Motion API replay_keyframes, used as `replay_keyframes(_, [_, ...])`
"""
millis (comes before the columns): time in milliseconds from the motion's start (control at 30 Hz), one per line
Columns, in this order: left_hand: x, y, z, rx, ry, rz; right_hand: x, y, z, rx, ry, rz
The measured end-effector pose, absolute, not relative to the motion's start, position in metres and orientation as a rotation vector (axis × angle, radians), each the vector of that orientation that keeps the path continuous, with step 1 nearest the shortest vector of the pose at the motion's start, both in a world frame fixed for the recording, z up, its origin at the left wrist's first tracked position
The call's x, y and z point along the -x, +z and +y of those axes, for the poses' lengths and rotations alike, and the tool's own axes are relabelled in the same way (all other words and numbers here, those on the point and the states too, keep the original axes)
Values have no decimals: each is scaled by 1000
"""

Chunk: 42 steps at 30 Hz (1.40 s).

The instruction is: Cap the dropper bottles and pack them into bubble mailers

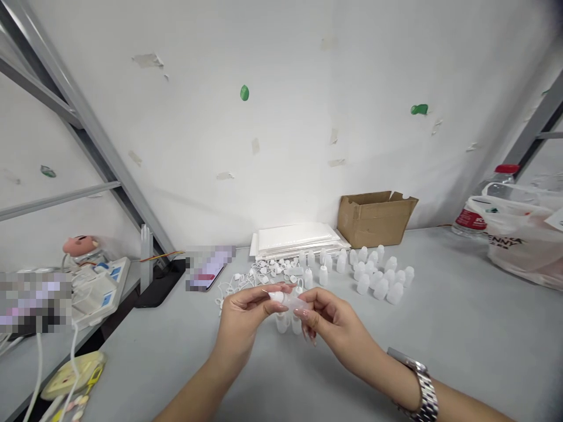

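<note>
Above the grey table, both hands meet on one small translucent white bottle [292,302], held tilted nearly on its side. My left hand [250,308] pinches the white cap end between thumb and fingers. At the other end, my right hand [328,316] grips the bottle body with thumb and forefinger. Just below and behind the fingers stand a few similar bottles [282,323], partly hidden. White corded caps [237,284] lie in a loose pile behind my left hand. To the right of the hands, several small bottles without visible caps [380,287] stand in a group.
A stack of white flat packs [299,239] lies against the wall, beside an open cardboard box [376,220]. A phone [213,268] rests at left, near a power strip [103,293]. A plastic bag [523,240] and a red-capped water bottle [472,220] stand at right.
</note>
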<state>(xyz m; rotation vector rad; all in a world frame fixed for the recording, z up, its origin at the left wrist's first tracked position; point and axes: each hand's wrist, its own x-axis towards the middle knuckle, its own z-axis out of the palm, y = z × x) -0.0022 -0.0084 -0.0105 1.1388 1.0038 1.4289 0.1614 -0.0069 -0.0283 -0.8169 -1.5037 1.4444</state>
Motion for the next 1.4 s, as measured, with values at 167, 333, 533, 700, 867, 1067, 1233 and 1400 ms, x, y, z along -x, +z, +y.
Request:
replay_keyframes(167, [3,-9,-8,-1134,1378,942,-161,-21,-4,720,1709,-1424])
replay_keyframes(333, [3,-10,-9,-1126,1435,1048,-163,-24,-5,793,1422,-1494])
replay_keyframes(533, [4,-8,-7,-1101,1333,1038,-165,-27,-6,861,1420,-1546])
replay_keyframes(700, [9,-5,-5,-1095,1235,956,-163,-23,-3,766,1751,-1480])
replay_keyframes(867, [14,-1,-6,-1229,1207,921,-163,-21,-4,685,1886,-1339])
replay_keyframes(1067, [15,-1,-8,-1652,1301,1262,-164,-19,-4,658,1835,-1259])
replay_keyframes(1233, [14,-6,-12,-1869,1430,1282,-165,-19,-2,818,1618,-1287])
replay_keyframes(1400, [12,-6,-17,-1785,1504,1151,-163,-21,-2,904,1481,-1419])
